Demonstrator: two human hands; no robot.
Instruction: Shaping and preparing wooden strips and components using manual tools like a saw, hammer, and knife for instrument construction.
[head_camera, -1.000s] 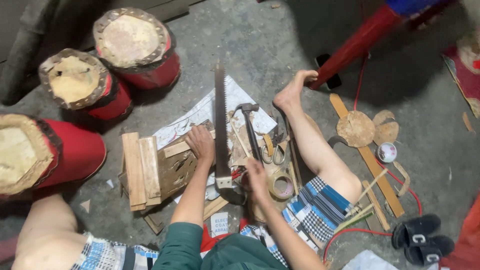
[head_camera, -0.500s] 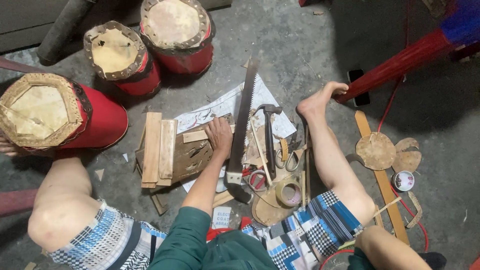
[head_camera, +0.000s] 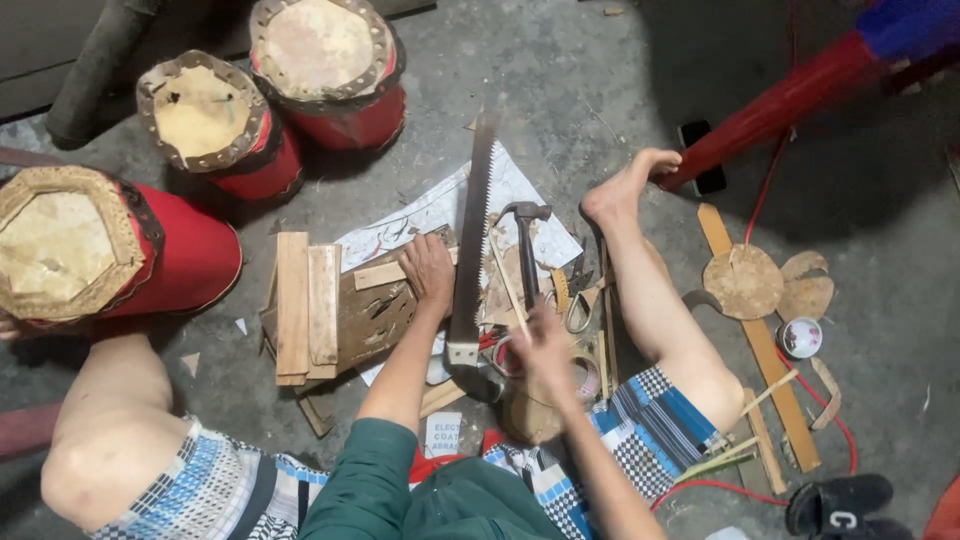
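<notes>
The handsaw (head_camera: 470, 250) lies blade-away on floor clutter, its handle just left of the blurred right hand (head_camera: 540, 350), whose grip I cannot tell. The left hand (head_camera: 428, 272) presses flat, fingers spread, on wood pieces (head_camera: 340, 300). A hammer (head_camera: 527, 250) lies beside the blade; red drums (head_camera: 260, 110) crowd the left edge.

Right hand (head_camera: 543, 350) motion-blurred; fingers' grip unclear, perhaps on saw (head_camera: 470, 255) handle.

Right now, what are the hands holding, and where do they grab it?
The left hand presses flat on a wood piece, gripping nothing. The right hand is blurred beside the saw handle; its hold cannot be told.
</notes>
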